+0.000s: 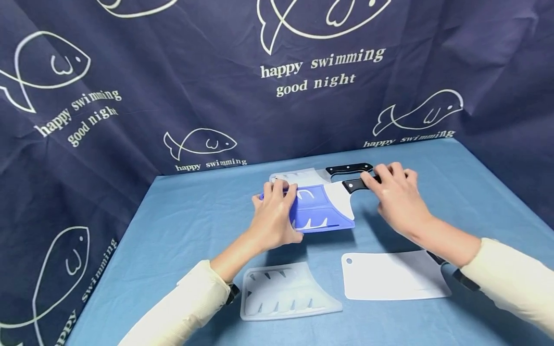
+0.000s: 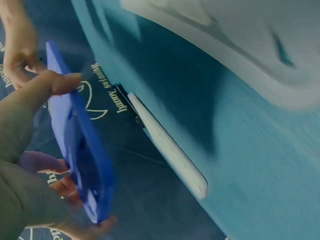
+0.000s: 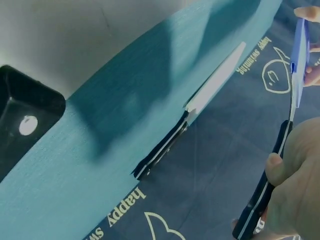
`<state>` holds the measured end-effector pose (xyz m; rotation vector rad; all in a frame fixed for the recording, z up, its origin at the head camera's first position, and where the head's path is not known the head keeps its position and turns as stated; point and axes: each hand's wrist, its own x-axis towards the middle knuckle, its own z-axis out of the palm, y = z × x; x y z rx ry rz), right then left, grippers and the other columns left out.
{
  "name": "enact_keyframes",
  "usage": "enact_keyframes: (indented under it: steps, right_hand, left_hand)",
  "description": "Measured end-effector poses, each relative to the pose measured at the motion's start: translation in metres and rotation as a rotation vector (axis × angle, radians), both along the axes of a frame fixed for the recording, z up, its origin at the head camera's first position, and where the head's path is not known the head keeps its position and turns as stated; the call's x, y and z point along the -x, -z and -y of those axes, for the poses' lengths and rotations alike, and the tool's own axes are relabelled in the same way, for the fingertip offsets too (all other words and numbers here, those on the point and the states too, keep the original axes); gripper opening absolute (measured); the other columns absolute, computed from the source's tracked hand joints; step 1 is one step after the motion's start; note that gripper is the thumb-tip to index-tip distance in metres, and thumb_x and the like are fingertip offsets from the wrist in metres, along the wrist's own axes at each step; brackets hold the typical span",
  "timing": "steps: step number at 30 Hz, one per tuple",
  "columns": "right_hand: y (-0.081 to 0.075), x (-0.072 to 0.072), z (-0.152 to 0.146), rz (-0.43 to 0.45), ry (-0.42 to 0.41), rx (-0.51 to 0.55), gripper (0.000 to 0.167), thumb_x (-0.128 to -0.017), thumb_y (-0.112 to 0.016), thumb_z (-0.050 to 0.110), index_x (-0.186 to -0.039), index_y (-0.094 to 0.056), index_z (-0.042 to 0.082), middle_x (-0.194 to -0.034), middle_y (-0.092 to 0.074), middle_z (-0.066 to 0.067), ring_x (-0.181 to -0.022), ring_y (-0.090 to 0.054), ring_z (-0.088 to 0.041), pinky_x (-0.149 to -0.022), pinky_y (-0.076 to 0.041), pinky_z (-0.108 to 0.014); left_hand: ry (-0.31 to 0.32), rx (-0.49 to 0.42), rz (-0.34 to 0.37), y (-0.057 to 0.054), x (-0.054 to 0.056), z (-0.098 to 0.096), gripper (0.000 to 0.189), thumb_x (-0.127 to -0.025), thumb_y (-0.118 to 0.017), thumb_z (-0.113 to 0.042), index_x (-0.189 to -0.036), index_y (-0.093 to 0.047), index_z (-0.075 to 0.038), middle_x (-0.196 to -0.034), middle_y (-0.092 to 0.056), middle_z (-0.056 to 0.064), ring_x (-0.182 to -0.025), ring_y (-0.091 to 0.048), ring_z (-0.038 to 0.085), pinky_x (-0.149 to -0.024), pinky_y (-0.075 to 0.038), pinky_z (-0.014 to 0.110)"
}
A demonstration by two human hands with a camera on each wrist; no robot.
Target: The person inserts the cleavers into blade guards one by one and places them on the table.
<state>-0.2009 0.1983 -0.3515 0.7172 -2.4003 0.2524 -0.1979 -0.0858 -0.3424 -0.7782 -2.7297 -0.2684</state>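
Above the middle of the table, my left hand grips a blue blade cover by its closed end, thumb and fingers on opposite edges. Inside the cover sits most of a cleaver's blade; a strip of bare metal shows near the handle. My right hand holds that cleaver by its black riveted handle. Both hands keep the cleaver and cover raised off the table, as the left wrist view shows with the cover tilted on edge.
Behind the hands lies another knife with a black handle, its blade in a whitish cover. Nearer me are a loose translucent blade cover and a bare cleaver, its handle partly hidden by my right forearm. A dark fish-print cloth hangs behind the blue table.
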Motion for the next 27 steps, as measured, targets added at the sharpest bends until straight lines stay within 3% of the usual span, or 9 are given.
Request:
enact_keyframes:
  steps: [6, 10, 13, 19, 27]
  right_hand:
    - [-0.004, 0.001, -0.006, -0.019, -0.022, -0.004, 0.061, -0.061, -0.056, -0.020, -0.115, -0.052, 0.006, -0.096, -0.046, -0.016, -0.089, -0.041, -0.041, -0.071, -0.033, -0.059]
    - [-0.006, 0.000, -0.004, -0.015, -0.032, 0.004, 0.060, -0.061, -0.054, -0.021, -0.115, -0.053, 0.005, -0.095, -0.047, -0.015, -0.089, -0.041, -0.041, -0.072, -0.033, -0.060]
    - [-0.007, -0.002, -0.002, -0.003, -0.031, 0.001, 0.059, -0.061, -0.054, -0.022, -0.114, -0.053, 0.005, -0.095, -0.046, -0.015, -0.088, -0.040, -0.040, -0.072, -0.032, -0.060]
    - [-0.011, -0.006, 0.000, 0.030, -0.013, -0.013, 0.058, -0.060, -0.055, -0.022, -0.112, -0.056, 0.005, -0.092, -0.045, -0.013, -0.086, -0.040, -0.039, -0.070, -0.032, -0.059]
    - [-0.012, -0.006, -0.002, 0.090, 0.034, -0.021, 0.055, -0.064, -0.060, -0.020, -0.113, -0.059, 0.005, -0.093, -0.046, -0.012, -0.087, -0.041, -0.039, -0.069, -0.035, -0.058]
  left_hand:
    - [0.060, 0.098, -0.231, 0.007, 0.002, 0.010, 0.103, -0.058, -0.075, -0.062, -0.140, -0.045, -0.007, -0.129, -0.045, 0.011, -0.115, -0.040, 0.031, -0.074, -0.037, 0.055]
    - [0.084, 0.130, -0.338, 0.011, 0.003, 0.015, 0.104, -0.062, -0.067, -0.072, -0.139, -0.045, -0.005, -0.127, -0.047, 0.012, -0.112, -0.042, 0.031, -0.071, -0.037, 0.054]
    - [0.094, 0.130, -0.365, 0.013, 0.004, 0.016, 0.105, -0.061, -0.066, -0.075, -0.138, -0.047, -0.005, -0.126, -0.048, 0.012, -0.109, -0.044, 0.031, -0.069, -0.037, 0.054]
    - [0.095, 0.111, -0.354, 0.019, 0.006, 0.015, 0.105, -0.060, -0.068, -0.073, -0.138, -0.048, -0.006, -0.124, -0.048, 0.012, -0.105, -0.044, 0.030, -0.066, -0.038, 0.052]
    - [0.082, 0.155, -0.390, 0.022, 0.011, 0.013, 0.107, -0.061, -0.063, -0.078, -0.139, -0.047, -0.007, -0.125, -0.049, 0.012, -0.105, -0.045, 0.030, -0.067, -0.039, 0.051]
